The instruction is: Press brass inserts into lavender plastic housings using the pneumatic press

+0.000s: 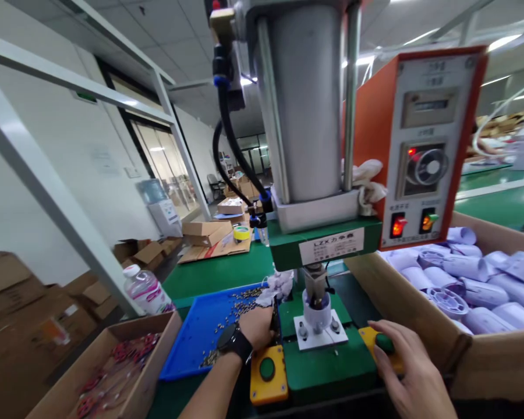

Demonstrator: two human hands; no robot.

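My left hand (258,327), with a dark watch (236,343) on the wrist, is at the right edge of a blue tray (186,343) holding small metal parts (244,308). Its fingers are mostly hidden against the press's side. A yellow box with a green button (267,369) sits just below that hand. My right hand (408,366) has its fingers apart over a second green button (384,343) at the press's right. Between the hands, a white plastic cylinder (317,308) stands upright on the white base plate (308,338), under the tool of the press (308,105).
An orange control box (432,139) overhangs the right side. Below it, a large carton (498,361) holds many white plastic cylinders (467,267). At left are a carton (168,337) of red-wired parts (126,352) and a bottle (146,291). Yellow tape (241,234) lies farther back.
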